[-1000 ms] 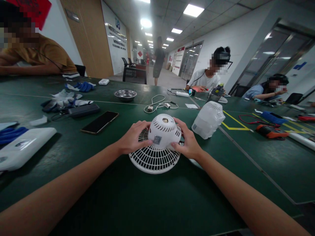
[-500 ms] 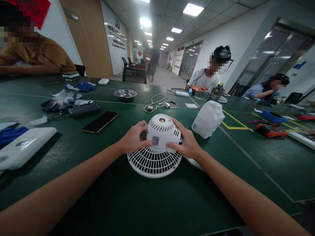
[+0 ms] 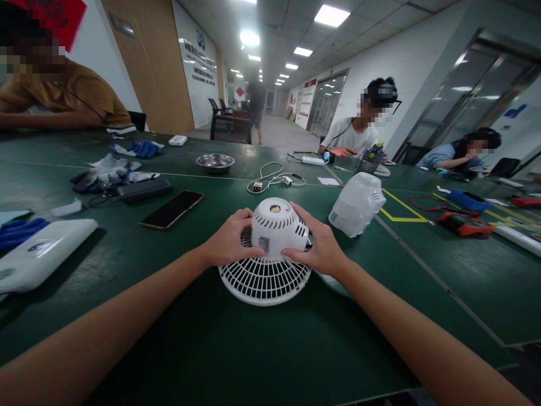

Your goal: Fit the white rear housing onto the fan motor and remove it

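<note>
A white fan motor housing (image 3: 276, 228) with slotted vents and a small label sits on a round white fan grille (image 3: 266, 285), which lies on the green table. My left hand (image 3: 232, 239) is closed around the housing's left side, its thumb across the front by the label. From the right, my right hand (image 3: 319, 242) grips the same housing, thumb on the front and fingers behind. The far fingers of both hands are partly hidden. Right of my hands stands a white translucent plastic part (image 3: 357, 206) with vents at its top.
A black phone (image 3: 172, 210), a dark case (image 3: 144, 190) and a white device (image 3: 46, 251) lie left. Beyond are a metal bowl (image 3: 214, 163) and a white cable (image 3: 276, 179). An orange multimeter (image 3: 465, 224) lies right. Several people sit around the table (image 3: 253, 349).
The housing has turned and tilted slightly between my hands, its label shifting a little left. My right thumb has moved slightly left. In the background, a walking person is farther away.
</note>
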{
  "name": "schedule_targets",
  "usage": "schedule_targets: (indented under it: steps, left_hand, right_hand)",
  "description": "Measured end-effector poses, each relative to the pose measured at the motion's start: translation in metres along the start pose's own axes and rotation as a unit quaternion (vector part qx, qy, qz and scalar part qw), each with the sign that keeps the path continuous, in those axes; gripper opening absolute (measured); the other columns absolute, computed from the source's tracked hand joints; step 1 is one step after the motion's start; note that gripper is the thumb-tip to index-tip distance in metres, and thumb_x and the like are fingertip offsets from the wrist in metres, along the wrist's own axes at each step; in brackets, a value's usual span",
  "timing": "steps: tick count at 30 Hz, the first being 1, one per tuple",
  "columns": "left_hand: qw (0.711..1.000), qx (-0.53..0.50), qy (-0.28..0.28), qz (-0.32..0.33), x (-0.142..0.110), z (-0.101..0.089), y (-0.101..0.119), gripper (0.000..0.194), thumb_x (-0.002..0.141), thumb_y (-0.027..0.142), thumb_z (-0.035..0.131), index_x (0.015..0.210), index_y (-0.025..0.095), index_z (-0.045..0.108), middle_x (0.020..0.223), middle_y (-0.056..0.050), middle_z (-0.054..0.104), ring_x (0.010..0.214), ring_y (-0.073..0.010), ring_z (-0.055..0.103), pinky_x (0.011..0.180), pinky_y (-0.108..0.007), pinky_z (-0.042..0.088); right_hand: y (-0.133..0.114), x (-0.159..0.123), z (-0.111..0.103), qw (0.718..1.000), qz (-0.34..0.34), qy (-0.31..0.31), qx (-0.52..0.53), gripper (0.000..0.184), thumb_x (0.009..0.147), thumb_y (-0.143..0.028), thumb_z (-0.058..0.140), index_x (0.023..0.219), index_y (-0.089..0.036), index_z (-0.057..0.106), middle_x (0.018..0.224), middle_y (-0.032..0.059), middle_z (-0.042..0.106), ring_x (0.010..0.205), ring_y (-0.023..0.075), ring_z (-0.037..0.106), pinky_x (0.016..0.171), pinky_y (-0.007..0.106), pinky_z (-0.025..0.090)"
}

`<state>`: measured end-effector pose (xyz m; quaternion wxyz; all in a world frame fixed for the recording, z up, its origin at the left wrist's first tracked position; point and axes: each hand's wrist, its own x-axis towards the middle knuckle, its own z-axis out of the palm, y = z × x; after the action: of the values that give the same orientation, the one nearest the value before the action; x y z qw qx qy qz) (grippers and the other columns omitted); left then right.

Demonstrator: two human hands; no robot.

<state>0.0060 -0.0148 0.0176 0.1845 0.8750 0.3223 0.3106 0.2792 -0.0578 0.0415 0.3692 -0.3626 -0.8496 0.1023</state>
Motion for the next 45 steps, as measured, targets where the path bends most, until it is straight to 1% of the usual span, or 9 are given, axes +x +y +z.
schedule_targets:
  steps: [9,16,20,22,24,26,31,38,45]
  left_hand:
    - [0.999,0.026,-0.036,0.006,0.0,-0.004,0.002,0.057,0.083,0.067,0.067,0.12,0.023,0.069,0.128,-0.01,0.057,0.121,-0.0344,0.05,0.104,-0.059,0.043]
    - [0.998,0.059,-0.004,0.019,-0.001,0.0,-0.006,0.073,0.073,0.075,0.07,0.125,0.024,0.068,0.133,-0.013,0.058,0.119,-0.0367,0.052,0.101,-0.061,0.043]
    - [0.997,0.071,0.023,0.005,-0.002,0.002,-0.004,0.06,0.089,0.061,0.062,0.136,0.024,0.06,0.139,-0.013,0.059,0.125,-0.0359,0.054,0.104,-0.061,0.041]
    - [0.998,0.04,0.045,-0.001,-0.003,0.004,-0.004,0.055,0.095,0.053,0.056,0.142,0.024,0.055,0.14,-0.013,0.061,0.127,-0.0343,0.056,0.107,-0.06,0.041]
    - [0.999,-0.012,0.05,0.002,-0.004,0.006,-0.005,0.062,0.095,0.053,0.055,0.149,0.025,0.047,0.145,-0.013,0.059,0.13,-0.0343,0.056,0.11,-0.059,0.041]
    - [0.997,-0.066,0.037,0.016,-0.006,0.007,-0.003,0.078,0.092,0.058,0.058,0.158,0.024,0.033,0.153,-0.016,0.051,0.135,-0.0366,0.053,0.112,-0.06,0.04]
    - [0.996,-0.079,0.022,0.029,-0.005,0.007,0.011,0.117,0.077,0.059,0.076,0.164,0.025,0.006,0.16,-0.019,0.04,0.141,-0.0419,0.046,0.116,-0.063,0.036]
    - [0.998,-0.048,0.033,0.039,-0.001,0.003,0.025,0.116,0.075,0.048,0.079,0.162,0.025,0.005,0.146,-0.018,0.055,0.127,-0.04,0.06,0.107,-0.058,0.048]
    - [0.998,-0.025,0.032,0.053,-0.003,0.005,0.018,0.117,0.076,0.049,0.078,0.161,0.025,0.002,0.146,-0.019,0.054,0.124,-0.0396,0.06,0.106,-0.058,0.048]
  right_hand:
    - [-0.001,-0.003,0.003,0.999,-0.022,0.025,-0.042,0.099,0.077,-0.048,0.081,0.159,-0.027,0.029,0.151,0.013,0.053,0.133,0.0352,0.057,0.111,0.06,0.048]
    - [-0.005,-0.003,0.006,0.996,-0.015,0.023,-0.085,0.102,0.079,-0.053,0.077,0.161,-0.029,0.022,0.15,0.0136,0.054,0.129,0.0369,0.059,0.108,0.061,0.049]
    - [-0.004,-0.005,0.002,0.995,-0.018,0.005,-0.102,0.103,0.081,-0.056,0.072,0.162,-0.029,0.016,0.151,0.015,0.052,0.125,0.0382,0.06,0.103,0.061,0.052]
    - [-0.002,-0.007,-0.001,0.998,-0.018,-0.018,-0.064,0.098,0.084,-0.055,0.068,0.162,-0.028,0.015,0.135,0.0137,0.064,0.107,0.0336,0.069,0.092,0.057,0.058]
    - [0.0,-0.01,-0.001,0.999,-0.009,-0.045,-0.001,0.092,0.087,-0.049,0.064,0.162,-0.028,0.014,0.11,0.0081,0.073,0.084,0.0258,0.071,0.078,0.049,0.062]
    - [0.0,-0.011,-0.001,0.997,-0.004,-0.063,0.043,0.093,0.086,-0.041,0.064,0.162,-0.027,0.012,0.095,0.0031,0.073,0.072,0.021,0.069,0.071,0.043,0.062]
    - [-0.005,-0.01,0.0,0.995,0.018,-0.073,0.07,0.101,0.08,-0.037,0.068,0.162,-0.026,0.01,0.083,0.0,0.069,0.067,0.0208,0.066,0.067,0.041,0.06]
    - [-0.009,-0.006,-0.001,0.993,0.048,-0.077,0.074,0.102,0.075,-0.031,0.072,0.16,-0.028,0.016,0.087,0.0,0.071,0.067,0.0193,0.067,0.067,0.038,0.059]
    - [-0.011,-0.006,-0.002,0.989,0.063,-0.088,0.1,0.097,0.074,-0.028,0.072,0.156,-0.029,0.021,0.095,0.0018,0.072,0.073,0.0199,0.069,0.069,0.038,0.06]
